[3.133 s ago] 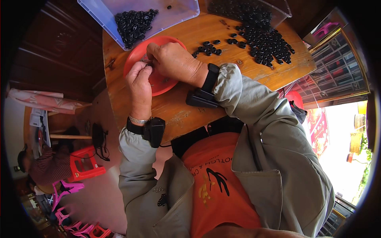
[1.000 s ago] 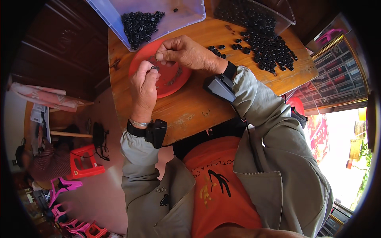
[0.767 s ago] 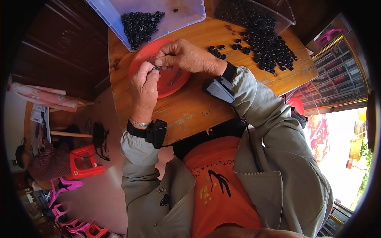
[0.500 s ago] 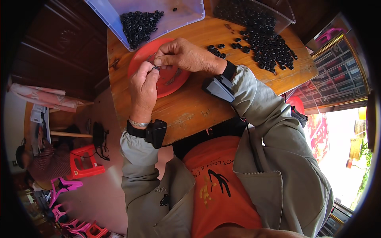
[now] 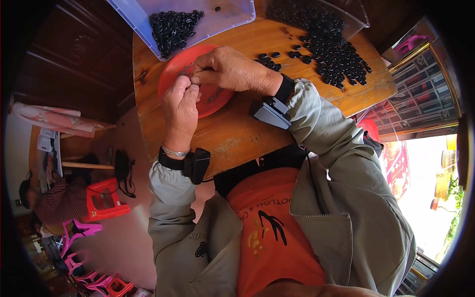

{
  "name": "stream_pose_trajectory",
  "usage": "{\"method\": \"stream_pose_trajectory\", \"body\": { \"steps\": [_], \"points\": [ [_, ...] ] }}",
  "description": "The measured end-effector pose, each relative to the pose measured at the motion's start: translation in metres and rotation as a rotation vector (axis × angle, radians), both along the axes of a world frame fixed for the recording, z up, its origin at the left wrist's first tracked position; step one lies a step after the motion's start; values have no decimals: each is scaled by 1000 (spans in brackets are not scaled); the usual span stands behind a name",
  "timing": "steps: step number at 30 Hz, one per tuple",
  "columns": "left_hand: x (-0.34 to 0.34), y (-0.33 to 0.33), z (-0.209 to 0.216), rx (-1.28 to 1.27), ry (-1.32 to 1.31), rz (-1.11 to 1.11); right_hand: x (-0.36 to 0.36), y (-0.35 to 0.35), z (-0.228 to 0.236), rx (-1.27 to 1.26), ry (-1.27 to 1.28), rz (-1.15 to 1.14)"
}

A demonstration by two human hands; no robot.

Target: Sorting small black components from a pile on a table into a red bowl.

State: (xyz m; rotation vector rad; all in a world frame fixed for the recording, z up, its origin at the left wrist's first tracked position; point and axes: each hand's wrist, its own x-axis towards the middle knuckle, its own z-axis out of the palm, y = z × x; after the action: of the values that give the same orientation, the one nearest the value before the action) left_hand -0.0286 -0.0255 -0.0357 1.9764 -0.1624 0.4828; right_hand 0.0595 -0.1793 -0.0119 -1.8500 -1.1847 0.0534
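Note:
My left hand [image 5: 180, 106] and my right hand [image 5: 232, 71] meet fingertip to fingertip above a red plate [image 5: 173, 74] on the wooden table [image 5: 237, 133]. Both pinch a small item between them; it is too small to make out. A loose heap of small black ring-shaped pieces [image 5: 336, 54] lies on the table to the right of my right hand, with a few strays [image 5: 269, 60] close to its knuckles. Each wrist carries a black strapped device.
A clear plastic tray [image 5: 222, 15] at the table's far edge holds a pile of black pieces [image 5: 173, 27]. A second clear bin [image 5: 346, 10] stands at the far right. Red and pink plastic stools [image 5: 101, 200] stand on the floor at left, near a seated person [image 5: 54, 200].
Over the last seconds my right hand lifted off the plate's right side and came to meet my left fingertips. In the last second both hands have stayed nearly still.

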Motion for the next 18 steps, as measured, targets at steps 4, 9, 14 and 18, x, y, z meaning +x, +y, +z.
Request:
{"method": "stream_pose_trajectory", "body": {
  "steps": [4,9,14,18],
  "points": [
    [2,0,4,-56,33,-15,10,-1,-8,36,320,121],
    [2,8,3,-125,65,-16,12,-16,7,74,431,-131],
    [1,2,6,-208,95,-13,59,-65,1,25,-115,-492],
    [-1,5,5,-214,110,-26,71,-103,3,-88,-264,-597]
  ]
}}
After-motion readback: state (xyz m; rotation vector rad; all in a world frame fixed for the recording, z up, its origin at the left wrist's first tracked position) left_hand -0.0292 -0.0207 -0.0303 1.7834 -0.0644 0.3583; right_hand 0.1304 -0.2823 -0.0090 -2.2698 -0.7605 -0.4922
